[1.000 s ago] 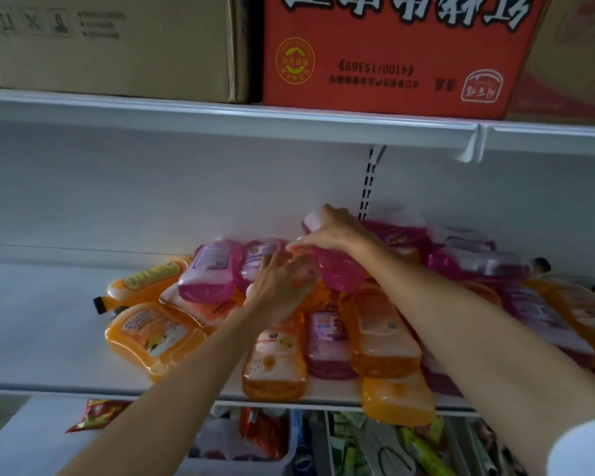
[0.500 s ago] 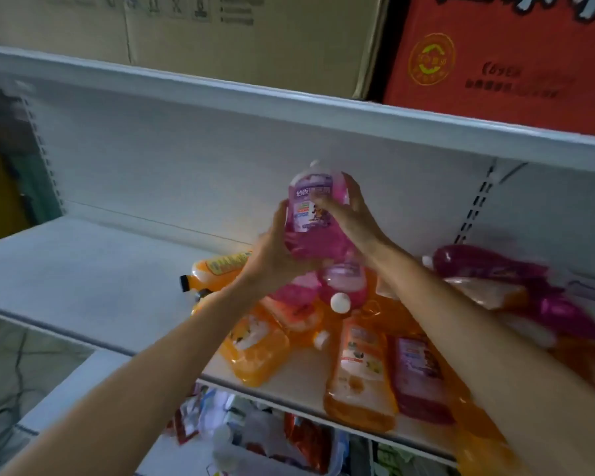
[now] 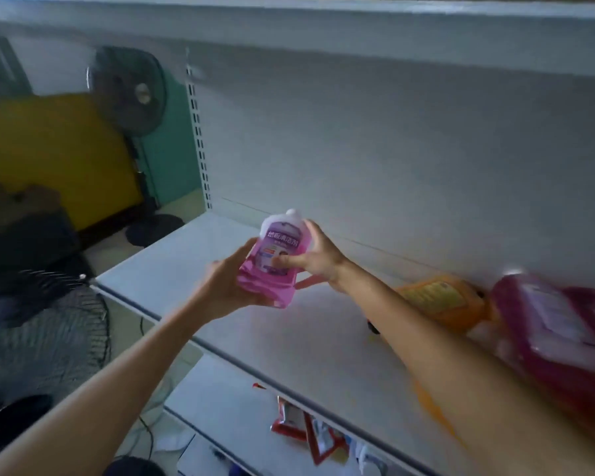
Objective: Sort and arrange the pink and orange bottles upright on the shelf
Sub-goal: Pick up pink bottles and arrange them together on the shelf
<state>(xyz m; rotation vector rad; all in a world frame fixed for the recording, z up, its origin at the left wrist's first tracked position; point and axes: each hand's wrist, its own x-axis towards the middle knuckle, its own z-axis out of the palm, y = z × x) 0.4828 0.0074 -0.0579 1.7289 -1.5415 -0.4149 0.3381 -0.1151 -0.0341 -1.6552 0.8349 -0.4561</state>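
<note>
Head view: you hold one pink bottle (image 3: 272, 261) btwn both hands, over the bare left part of the shelf (image 3: 323, 334).
Grip L: your left hand (image 3: 225, 286) cups the base & left side, fingers curled round it.
Grip R: your right hand (image 3: 318, 261) grips the right side, thumb across the label (image 3: 282, 243).
Bottle vs hands: dead between them, touching both; neither is nearer.
Long axis: near vertical, top leaning a bit right.
Points: white cap (image 3: 293, 213) up, base down toward the shelf, label facing you.
Base vs shelf: looks just above the board; contact can't be told.
Others: orange bottle (image 3: 440, 300) & dark pink bottle (image 3: 557, 324) lie on their sides to the right, beyond your right forearm, well apart from the held one.
Next, prob.: lower straight down, base flat.
</note>
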